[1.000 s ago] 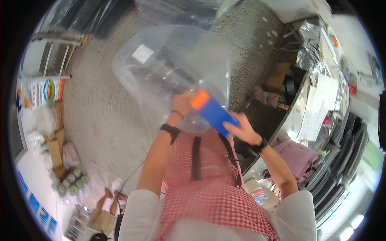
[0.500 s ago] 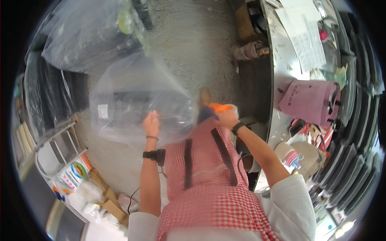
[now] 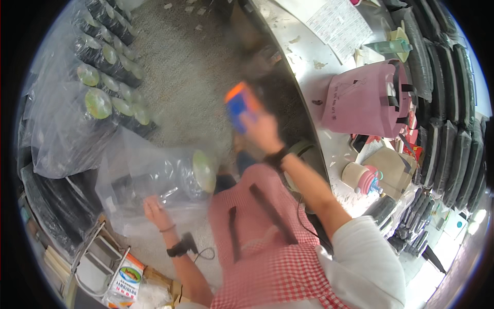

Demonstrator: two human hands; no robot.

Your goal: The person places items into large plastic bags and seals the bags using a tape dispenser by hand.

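My left hand (image 3: 156, 212), fingers closed, pinches the near side of a clear plastic bag (image 3: 121, 159). Inside the bag lies a dark bundle, and a round pale-green end (image 3: 204, 171) faces right. My right hand (image 3: 261, 133) is raised over the floor, away from the bag. It grips a blue and orange block-shaped thing (image 3: 240, 107), smeared by motion, so its exact kind is unclear.
Beyond the bag stand several plastic-wrapped dark rolls (image 3: 110, 56) with green ends. On the right, a metal table (image 3: 314, 77) carries papers, a pink tote bag (image 3: 360, 100) and a cup (image 3: 355, 176). Stacked dark packages (image 3: 447, 103) line the far right. A metal rack (image 3: 98, 257) stands lower left.
The view has swung to the right. My right hand has lifted the blue and orange thing away from the bag's right end. The bundle's green end now shows; my left hand still holds the bag.
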